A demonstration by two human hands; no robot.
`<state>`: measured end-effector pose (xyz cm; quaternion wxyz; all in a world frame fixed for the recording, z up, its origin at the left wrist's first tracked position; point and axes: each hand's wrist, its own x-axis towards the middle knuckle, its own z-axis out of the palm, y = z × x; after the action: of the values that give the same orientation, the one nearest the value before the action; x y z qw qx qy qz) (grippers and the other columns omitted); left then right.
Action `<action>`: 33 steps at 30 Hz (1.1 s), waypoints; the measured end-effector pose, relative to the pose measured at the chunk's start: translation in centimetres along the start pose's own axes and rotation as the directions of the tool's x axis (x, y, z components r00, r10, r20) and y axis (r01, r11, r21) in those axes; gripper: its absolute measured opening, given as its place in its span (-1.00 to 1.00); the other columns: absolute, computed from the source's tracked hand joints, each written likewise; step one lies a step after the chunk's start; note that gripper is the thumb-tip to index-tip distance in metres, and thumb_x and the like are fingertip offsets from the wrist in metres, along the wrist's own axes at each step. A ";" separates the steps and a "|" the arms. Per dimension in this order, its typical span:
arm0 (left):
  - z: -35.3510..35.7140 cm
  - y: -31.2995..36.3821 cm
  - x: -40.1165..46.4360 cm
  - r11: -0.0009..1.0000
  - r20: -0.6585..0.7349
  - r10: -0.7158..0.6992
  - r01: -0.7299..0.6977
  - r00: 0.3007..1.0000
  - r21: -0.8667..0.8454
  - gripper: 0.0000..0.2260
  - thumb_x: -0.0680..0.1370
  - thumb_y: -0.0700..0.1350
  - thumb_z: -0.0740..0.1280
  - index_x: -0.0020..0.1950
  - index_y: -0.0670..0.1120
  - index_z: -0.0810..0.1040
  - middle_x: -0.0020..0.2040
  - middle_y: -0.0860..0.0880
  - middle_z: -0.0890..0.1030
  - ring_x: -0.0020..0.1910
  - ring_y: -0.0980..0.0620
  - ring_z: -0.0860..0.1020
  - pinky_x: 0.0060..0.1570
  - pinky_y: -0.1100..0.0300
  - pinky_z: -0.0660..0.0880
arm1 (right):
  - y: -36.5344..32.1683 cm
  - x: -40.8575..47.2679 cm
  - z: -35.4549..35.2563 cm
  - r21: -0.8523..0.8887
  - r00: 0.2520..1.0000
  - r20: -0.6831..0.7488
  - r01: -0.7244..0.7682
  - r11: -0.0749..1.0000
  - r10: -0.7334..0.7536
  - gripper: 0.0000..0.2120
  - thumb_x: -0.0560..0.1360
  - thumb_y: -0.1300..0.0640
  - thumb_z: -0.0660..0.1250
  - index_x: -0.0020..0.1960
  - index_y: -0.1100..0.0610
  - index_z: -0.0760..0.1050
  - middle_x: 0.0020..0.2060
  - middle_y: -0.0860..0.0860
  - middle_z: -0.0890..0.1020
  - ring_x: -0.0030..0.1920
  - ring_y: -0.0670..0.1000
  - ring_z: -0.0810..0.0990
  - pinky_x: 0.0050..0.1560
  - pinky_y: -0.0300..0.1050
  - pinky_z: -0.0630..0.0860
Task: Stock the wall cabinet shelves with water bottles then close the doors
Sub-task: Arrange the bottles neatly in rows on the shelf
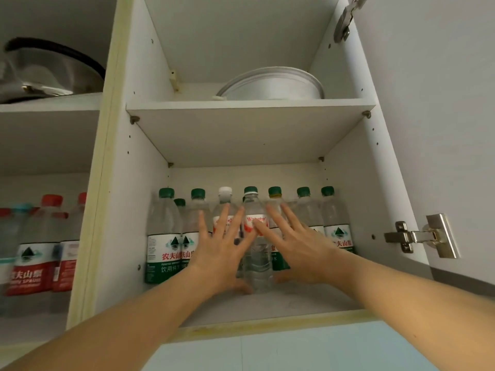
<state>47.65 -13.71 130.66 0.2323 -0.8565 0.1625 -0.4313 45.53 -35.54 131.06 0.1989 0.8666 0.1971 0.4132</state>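
Several clear water bottles with green caps stand in a row on the lower shelf point(267, 303) of the open wall cabinet. A white-capped bottle point(224, 207) stands among them. In front of the row stands a clear bottle with a red label point(257, 253). My left hand point(222, 253) and my right hand point(297, 250) flank this front bottle with fingers straight and spread, touching it from both sides. The thumbs lie near its base.
The upper shelf point(249, 108) carries a white round pan point(273, 84). The left compartment holds red-capped bottles point(40, 245) below and a steel pot lid point(48, 73) above. A door hinge point(420, 236) juts out on the right side panel; another hinge point(345, 20) sits higher up.
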 end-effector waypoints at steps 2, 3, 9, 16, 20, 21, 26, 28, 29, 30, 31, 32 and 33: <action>0.7 -0.1 0.3 0.999 -0.018 0.027 -0.026 0.999 0.028 0.17 0.32 0.65 0.11 0.47 0.10 -0.64 0.43 -0.17 -0.69 0.39 -0.30 -0.67 0.31 -0.55 -0.43 | -0.2 0.9 0.5 0.006 0.999 0.037 -0.031 0.999 0.031 0.20 0.50 -0.28 0.37 0.48 -0.07 -0.66 0.49 0.16 -0.56 0.52 0.31 -0.47 0.55 0.32 -0.01; 1.1 -0.1 0.5 0.998 -0.026 0.040 -0.039 0.999 0.045 0.16 0.32 0.66 0.07 0.43 0.09 -0.68 0.43 -0.18 -0.68 0.39 -0.30 -0.67 0.30 -0.55 -0.43 | -0.3 1.2 0.8 -0.005 0.997 0.054 -0.047 0.999 0.047 0.22 0.50 -0.29 0.37 0.45 -0.06 -0.70 0.49 0.18 -0.57 0.52 0.32 -0.46 0.57 0.33 0.03; 2.9 -1.2 1.5 0.994 0.003 0.088 -0.088 0.996 0.072 0.08 0.35 0.67 -0.06 0.34 0.07 -0.75 0.43 -0.17 -0.68 0.39 -0.28 -0.67 0.37 -0.52 -0.33 | -0.9 2.4 2.4 -0.094 0.997 0.046 -0.062 0.994 0.066 0.18 0.46 -0.47 0.21 0.49 0.04 -0.64 0.47 0.23 -0.57 0.47 0.38 -0.52 0.53 0.36 -0.25; 3.6 -1.9 1.3 0.991 0.013 0.092 -0.093 0.996 0.094 0.08 0.35 0.67 -0.10 0.40 0.06 -0.71 0.44 -0.17 -0.67 0.41 -0.26 -0.66 0.42 -0.49 -0.27 | -1.0 2.6 2.2 -0.114 0.998 0.040 -0.035 0.993 0.040 0.17 0.45 -0.50 0.18 0.52 0.03 -0.60 0.47 0.23 -0.58 0.46 0.36 -0.55 0.51 0.29 -0.34; 3.4 -2.1 1.2 0.990 0.034 0.113 -0.115 0.993 0.077 0.07 0.36 0.66 -0.08 0.43 0.07 -0.69 0.43 -0.16 -0.69 0.43 -0.26 -0.64 0.44 -0.46 -0.28 | -0.2 2.0 1.4 -0.103 0.996 0.082 0.028 0.994 -0.020 0.31 0.38 -0.40 0.41 0.54 0.03 -0.56 0.48 0.18 -0.57 0.46 0.30 -0.58 0.46 0.20 -0.38; 3.4 -2.3 1.1 0.989 0.037 0.127 -0.129 0.991 0.066 0.07 0.36 0.66 -0.08 0.44 0.08 -0.68 0.43 -0.15 -0.68 0.43 -0.25 -0.64 0.45 -0.44 -0.28 | 0.1 1.9 1.1 -0.100 0.995 0.095 0.043 0.994 -0.033 0.34 0.35 -0.38 0.46 0.55 0.02 -0.55 0.49 0.16 -0.57 0.47 0.29 -0.58 0.42 0.19 -0.38; 2.9 -3.4 0.5 0.981 0.006 0.195 -0.195 0.981 -0.011 0.02 0.42 0.60 0.00 0.51 0.13 -0.58 0.49 -0.07 -0.64 0.45 -0.15 -0.64 0.50 -0.35 -0.35 | 0.8 2.1 0.2 -0.096 0.989 0.139 0.061 0.994 -0.048 0.36 0.29 -0.28 0.56 0.59 -0.02 -0.45 0.55 0.16 -0.47 0.53 0.26 -0.49 0.53 0.20 -0.05; 2.6 -3.9 0.2 0.979 0.002 0.200 -0.200 0.980 -0.033 0.05 0.44 0.56 0.14 0.51 0.16 -0.57 0.48 -0.05 -0.64 0.45 -0.11 -0.64 0.49 -0.31 -0.39 | 0.5 2.0 0.3 -0.108 0.991 0.128 0.050 0.993 -0.036 0.33 0.31 -0.27 0.55 0.59 -0.02 -0.44 0.57 0.18 -0.41 0.54 0.28 -0.45 0.55 0.24 0.03; 2.4 -4.2 -0.1 0.980 0.005 0.196 -0.195 0.981 -0.034 0.08 0.44 0.54 0.20 0.51 0.17 -0.58 0.48 -0.05 -0.65 0.45 -0.10 -0.64 0.49 -0.30 -0.41 | 0.3 2.0 0.6 -0.115 0.992 0.121 0.039 0.993 -0.025 0.32 0.33 -0.25 0.55 0.59 -0.01 -0.44 0.57 0.19 -0.41 0.54 0.28 -0.45 0.55 0.25 0.03; 2.2 -4.4 -0.4 0.982 0.011 0.188 -0.187 0.982 -0.029 0.11 0.43 0.52 0.24 0.50 0.17 -0.59 0.47 -0.05 -0.65 0.44 -0.10 -0.65 0.48 -0.30 -0.42 | 0.1 1.9 0.8 -0.117 0.994 0.111 0.025 0.993 -0.012 0.30 0.35 -0.24 0.54 0.59 0.00 -0.44 0.57 0.20 -0.41 0.54 0.28 -0.45 0.57 0.27 0.03; 2.0 -4.6 -0.8 0.984 0.015 0.176 -0.176 0.984 -0.022 0.13 0.42 0.52 0.27 0.49 0.17 -0.60 0.47 -0.06 -0.66 0.44 -0.11 -0.65 0.48 -0.30 -0.42 | -0.2 2.0 1.1 -0.115 0.995 0.101 0.014 0.993 -0.003 0.29 0.36 -0.22 0.54 0.60 0.01 -0.43 0.56 0.21 -0.41 0.54 0.27 -0.46 0.59 0.27 0.03; 1.8 -4.7 -1.3 0.987 0.018 0.159 -0.159 0.987 -0.016 0.15 0.41 0.51 0.29 0.49 0.17 -0.60 0.47 -0.06 -0.66 0.45 -0.12 -0.65 0.48 -0.30 -0.42 | -0.5 2.1 1.2 -0.113 0.996 0.092 0.008 0.994 0.002 0.28 0.37 -0.22 0.54 0.60 0.01 -0.43 0.56 0.22 -0.41 0.54 0.27 -0.46 0.59 0.28 0.03; 1.5 -5.0 -1.8 0.991 0.020 0.133 -0.133 0.991 -0.012 0.17 0.40 0.50 0.31 0.50 0.16 -0.59 0.46 -0.07 -0.67 0.45 -0.14 -0.64 0.48 -0.31 -0.42 | -0.7 2.2 1.3 -0.111 0.996 0.085 0.004 0.994 0.005 0.29 0.37 -0.22 0.54 0.60 0.01 -0.43 0.56 0.23 -0.41 0.54 0.26 -0.45 0.58 0.28 0.05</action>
<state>48.22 -8.30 131.36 0.2575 -0.8494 0.2193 -0.4051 47.72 -34.06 131.32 0.2548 0.8712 0.1648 0.3860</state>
